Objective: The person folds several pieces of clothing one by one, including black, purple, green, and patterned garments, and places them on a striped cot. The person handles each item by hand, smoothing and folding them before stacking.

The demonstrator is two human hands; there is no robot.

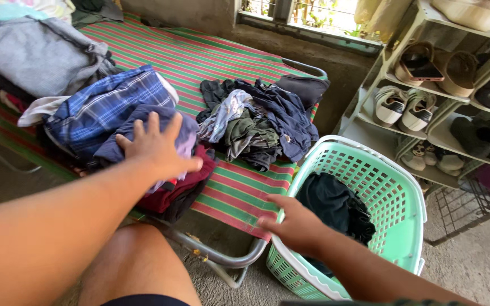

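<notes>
Folded clothes [165, 170] under left hand [157, 148] fingers.

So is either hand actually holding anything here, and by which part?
Nothing is gripped. The left hand lies flat on the folded clothes pile; the right hand rests on the green laundry basket rim.

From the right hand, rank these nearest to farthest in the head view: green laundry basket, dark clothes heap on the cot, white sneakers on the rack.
1. Green laundry basket: the right hand is at its near rim.
2. Dark clothes heap: up and left, on the striped cot.
3. White sneakers: upper right, on the rack.
</notes>
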